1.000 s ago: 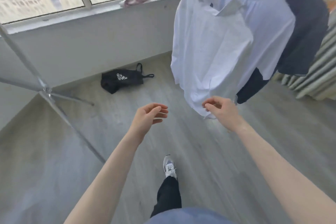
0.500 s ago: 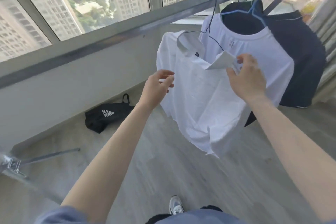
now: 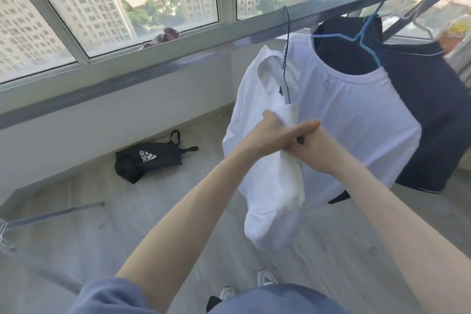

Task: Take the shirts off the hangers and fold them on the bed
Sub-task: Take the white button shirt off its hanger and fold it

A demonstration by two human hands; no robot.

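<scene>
White shirt (image 3: 265, 186), bunched on blue wire hanger (image 3: 286, 58), gripped in left hand (image 3: 276, 132) and, seemingly, right hand (image 3: 318, 155); black "adidas" bag (image 3: 150, 160) beyond.

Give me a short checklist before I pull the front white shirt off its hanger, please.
1. Left hand grips the front white shirt: ok.
2. Right hand grips the same shirt: ok.
3. Dark blue hanger hooked on the rail: ok.
4. Hanger out of the neck opening: not ok, its wire runs inside.
5. Second white shirt behind not caught: cannot tell.
6. Bed ready: cannot tell, not in view.
</scene>
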